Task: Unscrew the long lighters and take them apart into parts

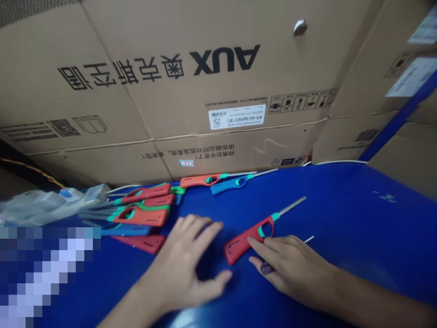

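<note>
A red long-nozzle lighter point(246, 240) with a teal trigger and a metal tube lies on the blue table point(348, 214). My right hand point(292, 266) rests flat beside it, with a fingertip touching the red handle and fingers spread. A thin metal rod tip point(309, 238) pokes out behind this hand. My left hand point(186, 264) lies palm down on the table just left of the lighter, fingers stretched out, holding nothing.
A pile of red and blue lighters point(143, 212) lies at the left. One red lighter point(205, 180) and one blue lighter point(235, 182) lie against the big cardboard box point(191, 82) at the back. Clear plastic bags point(37, 205) sit far left.
</note>
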`<state>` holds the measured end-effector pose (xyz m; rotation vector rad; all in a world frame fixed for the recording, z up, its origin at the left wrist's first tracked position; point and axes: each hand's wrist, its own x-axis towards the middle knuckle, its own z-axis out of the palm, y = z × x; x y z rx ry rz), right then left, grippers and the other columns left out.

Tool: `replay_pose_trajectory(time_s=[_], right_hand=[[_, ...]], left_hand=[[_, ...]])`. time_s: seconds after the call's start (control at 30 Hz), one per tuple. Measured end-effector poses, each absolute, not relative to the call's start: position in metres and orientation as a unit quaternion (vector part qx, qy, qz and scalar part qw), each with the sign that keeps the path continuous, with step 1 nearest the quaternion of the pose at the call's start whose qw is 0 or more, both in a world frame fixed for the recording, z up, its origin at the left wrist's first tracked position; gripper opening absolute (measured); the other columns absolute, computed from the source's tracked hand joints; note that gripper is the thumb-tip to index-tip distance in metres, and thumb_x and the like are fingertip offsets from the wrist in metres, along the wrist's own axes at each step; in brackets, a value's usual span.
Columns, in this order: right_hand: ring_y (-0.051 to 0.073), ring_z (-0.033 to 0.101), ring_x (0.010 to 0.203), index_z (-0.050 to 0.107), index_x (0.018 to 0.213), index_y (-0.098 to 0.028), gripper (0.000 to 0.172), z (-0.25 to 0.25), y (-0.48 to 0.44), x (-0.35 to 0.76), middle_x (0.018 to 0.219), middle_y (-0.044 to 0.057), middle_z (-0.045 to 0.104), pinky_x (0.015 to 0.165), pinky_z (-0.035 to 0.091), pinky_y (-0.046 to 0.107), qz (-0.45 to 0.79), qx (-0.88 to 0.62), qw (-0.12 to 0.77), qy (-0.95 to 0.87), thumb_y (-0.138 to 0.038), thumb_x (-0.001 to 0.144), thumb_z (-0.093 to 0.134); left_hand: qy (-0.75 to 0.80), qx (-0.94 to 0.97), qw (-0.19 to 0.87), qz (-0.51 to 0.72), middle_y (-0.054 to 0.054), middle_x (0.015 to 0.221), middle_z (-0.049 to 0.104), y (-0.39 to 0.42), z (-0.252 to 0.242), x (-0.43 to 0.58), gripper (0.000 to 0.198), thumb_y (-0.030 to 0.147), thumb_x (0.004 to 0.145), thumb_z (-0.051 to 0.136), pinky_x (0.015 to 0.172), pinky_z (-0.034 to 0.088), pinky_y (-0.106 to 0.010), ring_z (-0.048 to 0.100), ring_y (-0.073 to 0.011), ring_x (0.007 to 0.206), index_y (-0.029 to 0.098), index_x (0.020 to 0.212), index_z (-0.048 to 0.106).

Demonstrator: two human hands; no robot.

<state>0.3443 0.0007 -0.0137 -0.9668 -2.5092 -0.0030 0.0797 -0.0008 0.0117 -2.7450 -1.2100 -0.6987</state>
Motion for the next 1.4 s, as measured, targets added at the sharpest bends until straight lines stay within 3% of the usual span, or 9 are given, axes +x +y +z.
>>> replay_pose_trajectory(time_s=[0.07, 0.17, 0.27, 0.5, 0.6, 0.73, 1.07, 1.27, 1.4], right_hand=[[0.015, 0.062, 0.062, 0.065, 0.093, -0.019, 0.011, 0.006, -0.001, 0.343, 0.076, 0.001, 0.066, 0.056, 0.045, 0.026, 0.078, -0.407, 0.245, -0.877, -0.018, 0.088, 0.055], [0.012, 0.061, 0.074, 0.062, 0.088, -0.021, 0.015, 0.044, -0.001, 0.350, 0.087, 0.001, 0.065, 0.066, 0.048, 0.022, 0.222, -0.425, 0.273, -0.834, -0.023, 0.095, 0.049], [0.012, 0.061, 0.090, 0.064, 0.091, -0.023, 0.016, 0.069, 0.002, 0.356, 0.098, 0.002, 0.064, 0.079, 0.048, 0.020, 0.267, -0.411, 0.322, -0.810, -0.028, 0.097, 0.050], [0.008, 0.058, 0.061, 0.063, 0.082, -0.020, 0.020, 0.051, -0.006, 0.331, 0.068, -0.004, 0.063, 0.059, 0.046, 0.017, 0.332, -0.403, 0.361, -0.773, -0.028, 0.096, 0.053], [0.007, 0.062, 0.068, 0.061, 0.094, -0.021, 0.008, 0.043, -0.009, 0.321, 0.078, -0.003, 0.068, 0.066, 0.048, 0.015, 0.332, -0.382, 0.357, -0.785, -0.026, 0.095, 0.056], [0.006, 0.061, 0.061, 0.055, 0.103, -0.022, 0.011, 0.040, -0.005, 0.315, 0.074, -0.005, 0.067, 0.059, 0.048, 0.013, 0.324, -0.388, 0.368, -0.781, -0.026, 0.093, 0.058], [0.005, 0.061, 0.052, 0.056, 0.088, -0.022, 0.011, 0.047, 0.008, 0.310, 0.064, -0.008, 0.064, 0.050, 0.047, 0.011, 0.324, -0.403, 0.335, -0.787, -0.028, 0.089, 0.065], [0.005, 0.055, 0.047, 0.059, 0.082, -0.022, 0.015, 0.047, 0.007, 0.307, 0.060, -0.008, 0.061, 0.046, 0.044, 0.014, 0.244, -0.405, 0.362, -0.803, -0.031, 0.085, 0.070], [0.007, 0.059, 0.060, 0.062, 0.079, -0.020, 0.014, 0.051, 0.006, 0.304, 0.069, -0.004, 0.065, 0.058, 0.048, 0.017, 0.238, -0.359, 0.366, -0.825, -0.027, 0.083, 0.073]], left_hand=[[-0.406, -0.892, -0.008, -0.197, -0.016, 0.114, 0.060, -0.009, 0.006, 0.104, 0.067, 0.048, 0.074, 0.071, 0.090, 0.047, -0.060, 0.056, -0.0364, 0.104, 0.015, 0.129, 0.049], [-0.443, -0.866, -0.119, -0.197, -0.012, 0.108, 0.060, -0.009, -0.005, 0.116, 0.041, 0.036, 0.085, 0.063, 0.086, 0.052, -0.048, 0.059, -0.0280, 0.097, 0.015, 0.119, 0.054], [-0.459, -0.835, -0.201, -0.229, -0.008, 0.106, 0.058, -0.009, -0.014, 0.112, 0.024, 0.026, 0.091, 0.058, 0.087, 0.052, -0.040, 0.059, -0.0227, 0.098, 0.019, 0.114, 0.055], [-0.435, -0.836, -0.227, -0.246, -0.004, 0.097, 0.059, -0.021, -0.021, 0.112, 0.047, 0.054, 0.076, 0.071, 0.078, 0.049, -0.039, 0.056, -0.0235, 0.090, 0.021, 0.105, 0.055], [-0.435, -0.843, -0.222, -0.227, -0.004, 0.096, 0.058, -0.021, -0.020, 0.114, 0.039, 0.051, 0.082, 0.068, 0.077, 0.046, -0.041, 0.054, -0.0244, 0.089, 0.021, 0.103, 0.055], [-0.439, -0.847, -0.212, -0.211, -0.004, 0.095, 0.056, -0.022, -0.019, 0.113, 0.029, 0.041, 0.086, 0.068, 0.077, 0.045, -0.041, 0.052, -0.0245, 0.088, 0.020, 0.101, 0.055], [-0.433, -0.853, -0.204, -0.208, -0.002, 0.094, 0.055, -0.021, -0.020, 0.111, 0.029, 0.041, 0.084, 0.070, 0.078, 0.043, -0.040, 0.051, -0.0224, 0.086, 0.022, 0.099, 0.054], [-0.420, -0.856, -0.212, -0.216, -0.002, 0.091, 0.057, -0.020, -0.020, 0.112, 0.025, 0.042, 0.086, 0.068, 0.074, 0.043, -0.039, 0.050, -0.0224, 0.083, 0.021, 0.094, 0.056], [-0.420, -0.859, -0.212, -0.203, -0.003, 0.097, 0.059, -0.020, -0.020, 0.111, 0.023, 0.041, 0.088, 0.066, 0.076, 0.043, -0.041, 0.051, -0.0237, 0.086, 0.021, 0.095, 0.056]])
